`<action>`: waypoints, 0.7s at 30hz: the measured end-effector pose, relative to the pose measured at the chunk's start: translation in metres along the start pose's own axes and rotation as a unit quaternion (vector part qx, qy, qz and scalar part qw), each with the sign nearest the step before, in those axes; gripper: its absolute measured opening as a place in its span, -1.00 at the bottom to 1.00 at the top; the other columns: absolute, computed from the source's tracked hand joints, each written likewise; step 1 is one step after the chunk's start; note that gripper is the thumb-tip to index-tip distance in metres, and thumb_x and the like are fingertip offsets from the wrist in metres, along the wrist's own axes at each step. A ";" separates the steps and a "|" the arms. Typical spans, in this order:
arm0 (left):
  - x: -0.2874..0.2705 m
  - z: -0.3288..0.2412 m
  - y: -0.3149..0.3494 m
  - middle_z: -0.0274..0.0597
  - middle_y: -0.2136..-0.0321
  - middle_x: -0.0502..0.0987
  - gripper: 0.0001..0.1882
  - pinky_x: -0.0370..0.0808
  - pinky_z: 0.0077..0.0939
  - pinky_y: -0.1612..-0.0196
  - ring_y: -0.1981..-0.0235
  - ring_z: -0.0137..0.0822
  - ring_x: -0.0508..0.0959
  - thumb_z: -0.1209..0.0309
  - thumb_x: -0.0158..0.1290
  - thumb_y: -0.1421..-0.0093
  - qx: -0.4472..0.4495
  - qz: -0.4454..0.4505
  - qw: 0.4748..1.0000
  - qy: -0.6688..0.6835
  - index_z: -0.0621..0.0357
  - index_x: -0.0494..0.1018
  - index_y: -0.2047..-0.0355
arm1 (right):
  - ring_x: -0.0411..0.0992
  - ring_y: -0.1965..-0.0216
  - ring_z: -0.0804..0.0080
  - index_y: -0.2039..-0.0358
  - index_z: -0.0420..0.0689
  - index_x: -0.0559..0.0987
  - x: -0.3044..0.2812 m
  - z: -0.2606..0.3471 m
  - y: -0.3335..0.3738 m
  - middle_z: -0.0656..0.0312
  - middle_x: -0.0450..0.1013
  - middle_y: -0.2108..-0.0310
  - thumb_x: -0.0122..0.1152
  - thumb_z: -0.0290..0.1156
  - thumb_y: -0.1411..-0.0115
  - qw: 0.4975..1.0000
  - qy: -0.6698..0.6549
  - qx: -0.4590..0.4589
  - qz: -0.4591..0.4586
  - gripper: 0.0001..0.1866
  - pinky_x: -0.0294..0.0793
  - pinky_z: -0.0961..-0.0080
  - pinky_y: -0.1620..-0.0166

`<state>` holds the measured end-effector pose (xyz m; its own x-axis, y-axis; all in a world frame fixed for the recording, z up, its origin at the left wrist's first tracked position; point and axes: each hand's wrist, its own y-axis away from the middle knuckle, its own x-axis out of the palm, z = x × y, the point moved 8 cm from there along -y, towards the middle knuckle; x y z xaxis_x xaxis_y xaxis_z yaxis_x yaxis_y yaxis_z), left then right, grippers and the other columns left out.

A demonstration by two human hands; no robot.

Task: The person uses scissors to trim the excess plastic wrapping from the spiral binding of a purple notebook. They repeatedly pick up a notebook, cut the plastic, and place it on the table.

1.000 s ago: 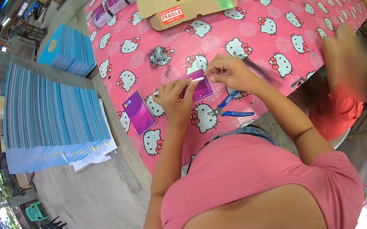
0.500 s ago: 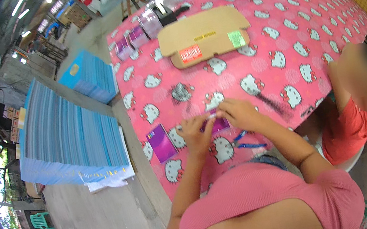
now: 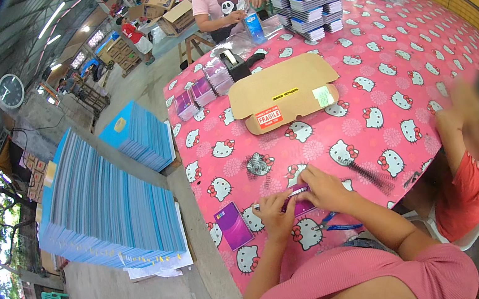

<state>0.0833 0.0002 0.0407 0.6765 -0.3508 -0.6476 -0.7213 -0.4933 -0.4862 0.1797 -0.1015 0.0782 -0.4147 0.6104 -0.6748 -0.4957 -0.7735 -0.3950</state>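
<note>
At the near part of the table, my left hand (image 3: 276,214) and my right hand (image 3: 325,190) are close together, both with fingers closed on a small purple booklet (image 3: 304,207). Its far edge looks whitish, and the fingers hide much of it. Left of my left hand lies another purple booklet (image 3: 234,225), flat on the tablecloth. Blue-handled pliers (image 3: 344,226) rest by my right forearm. Beyond my hands are a small tangle of black wire binding coils (image 3: 259,164) and a longer pile of such coils (image 3: 372,177).
A flattened cardboard box (image 3: 286,89) lies across the pink table (image 3: 319,137). Behind it stand a black tape dispenser (image 3: 235,64), purple booklet stacks (image 3: 203,91) and notebook stacks (image 3: 306,10). Tall blue sheet stacks (image 3: 110,201) stand left. People are at the right edge and far side.
The view has tilted up, so the table and my hands sit lower and the co-worker beyond the table shows more fully. Both hands stay on the purple booklet, its far edge now slightly raised.
</note>
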 end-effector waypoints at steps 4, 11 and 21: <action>-0.005 -0.010 -0.002 -0.40 0.45 0.54 -0.79 0.18 -0.33 0.14 0.34 -0.33 0.40 0.36 0.23 0.09 0.028 -0.008 0.999 -0.014 -0.05 0.57 0.37 | 0.40 0.36 0.10 0.39 -0.16 0.41 0.008 -0.002 0.003 0.12 0.35 0.42 0.19 -0.30 -0.02 0.997 0.050 -0.035 0.041 -0.76 0.40 0.23 0.36; -0.005 -0.013 -0.001 -0.45 0.46 0.53 -0.79 0.11 -0.21 0.11 0.33 -0.37 0.41 0.31 0.23 0.07 0.026 0.003 0.999 -0.022 -0.14 0.58 0.35 | 0.40 0.34 0.11 0.47 -0.19 0.44 0.007 0.002 0.004 0.07 0.36 0.46 0.13 -0.35 -0.04 0.997 0.069 -0.016 0.031 -0.83 0.39 0.24 0.37; -0.014 -0.013 0.005 -0.42 0.45 0.54 -0.74 0.11 -0.21 0.09 0.33 -0.37 0.42 0.32 0.29 0.15 0.037 0.005 0.999 -0.010 -0.06 0.57 0.39 | 0.45 0.35 0.07 0.44 -0.21 0.53 -0.025 0.024 -0.002 0.03 0.46 0.46 0.15 -0.28 -0.03 0.987 0.092 0.002 0.135 -0.77 0.42 0.17 0.29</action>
<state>0.0722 -0.0074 0.0547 0.6671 -0.3383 -0.6637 -0.7371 -0.4289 -0.5223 0.1726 -0.1107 0.1106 -0.3864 0.3415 -0.8568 -0.3902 -0.9022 -0.1836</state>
